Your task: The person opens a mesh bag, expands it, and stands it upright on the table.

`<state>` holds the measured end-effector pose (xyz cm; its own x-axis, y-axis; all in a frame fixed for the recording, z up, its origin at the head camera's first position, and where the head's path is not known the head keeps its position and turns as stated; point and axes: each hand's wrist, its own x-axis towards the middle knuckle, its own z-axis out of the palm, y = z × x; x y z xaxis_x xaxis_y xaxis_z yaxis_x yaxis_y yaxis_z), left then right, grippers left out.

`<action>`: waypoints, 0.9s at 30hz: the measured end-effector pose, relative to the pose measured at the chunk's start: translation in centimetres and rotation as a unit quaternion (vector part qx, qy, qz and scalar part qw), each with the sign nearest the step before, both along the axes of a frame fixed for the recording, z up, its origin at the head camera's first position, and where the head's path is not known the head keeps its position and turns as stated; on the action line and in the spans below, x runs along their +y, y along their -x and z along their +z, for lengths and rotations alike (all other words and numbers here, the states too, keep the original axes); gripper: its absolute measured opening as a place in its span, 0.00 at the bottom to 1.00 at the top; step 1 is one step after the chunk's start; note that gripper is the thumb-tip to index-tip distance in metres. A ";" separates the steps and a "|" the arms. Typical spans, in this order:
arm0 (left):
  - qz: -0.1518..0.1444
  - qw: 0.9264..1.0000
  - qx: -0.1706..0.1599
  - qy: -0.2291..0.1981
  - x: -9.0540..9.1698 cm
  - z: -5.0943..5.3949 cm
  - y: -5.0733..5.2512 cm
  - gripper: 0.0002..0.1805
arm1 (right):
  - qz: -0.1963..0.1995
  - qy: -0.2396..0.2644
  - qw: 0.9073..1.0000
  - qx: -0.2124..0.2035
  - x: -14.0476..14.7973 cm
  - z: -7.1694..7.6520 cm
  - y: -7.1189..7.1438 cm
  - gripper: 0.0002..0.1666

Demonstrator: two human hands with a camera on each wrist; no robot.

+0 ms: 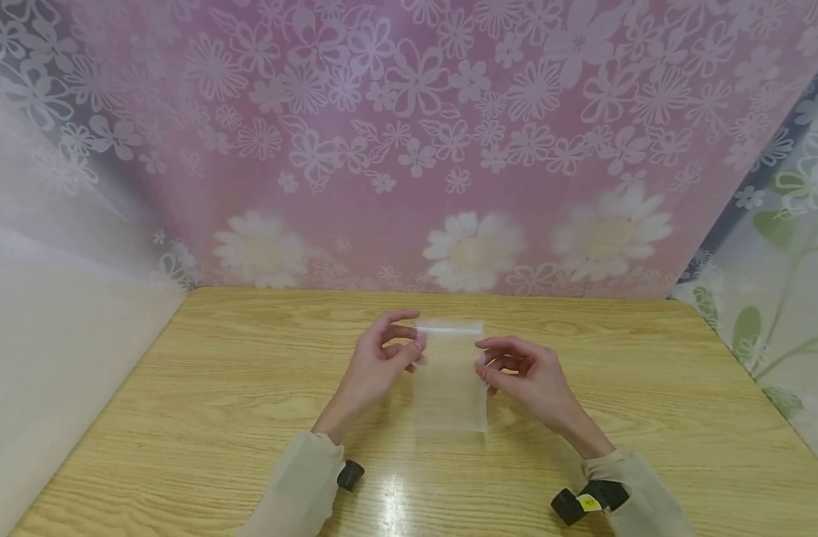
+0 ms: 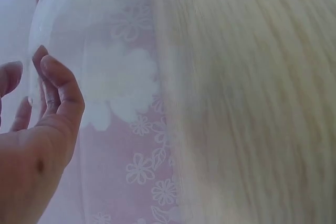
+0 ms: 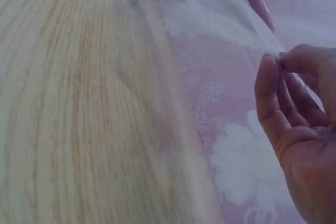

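Observation:
A clear plastic zip-lock bag [image 1: 450, 388] hangs upright above the wooden table, its seal strip at the top. At its upper left edge, my left hand [image 1: 383, 362] holds the bag between thumb and curled fingers, the index finger reaching up along the edge. My right hand [image 1: 526, 373] pinches the right edge a little below the seal; the right wrist view shows thumb and index tips meeting on the film [image 3: 226, 19]. In the left wrist view the left hand [image 2: 47, 114] lies beside the see-through film. The bag looks flat, with nothing visible inside.
The wood-grain table [image 1: 247, 388] extends under both hands. A pink flowered curtain [image 1: 382, 186] hangs along its back edge, with pale sheeting [image 1: 66, 313] at the left and a leaf-patterned curtain [image 1: 784, 283] at the right. Both wrists carry black cameras [image 1: 350, 475].

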<state>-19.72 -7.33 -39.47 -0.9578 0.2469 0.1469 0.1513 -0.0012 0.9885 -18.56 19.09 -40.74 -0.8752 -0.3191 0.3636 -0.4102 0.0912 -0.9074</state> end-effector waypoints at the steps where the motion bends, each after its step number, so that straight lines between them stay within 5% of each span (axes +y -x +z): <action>1: -0.008 1.000 0.001 0.003 0.0 0.0 -0.1 0.25 | -0.006 0.006 1.000 0.001 0.0 0.0 0.0 0.20; 7: -0.058 0.998 -0.001 0.024 -0.3 0.0 -0.7 0.24 | -0.019 0.026 0.999 -0.004 0.0 0.0 0.1 0.19; 13: -0.071 0.996 -0.010 0.059 -0.5 -0.1 -1.1 0.17 | -0.030 0.035 0.999 -0.012 0.0 0.2 0.2 0.17; 27: -0.012 0.999 -0.020 0.046 -0.1 -0.3 -1.2 0.12 | 0.020 0.019 0.999 -0.032 0.4 0.5 -0.2 0.18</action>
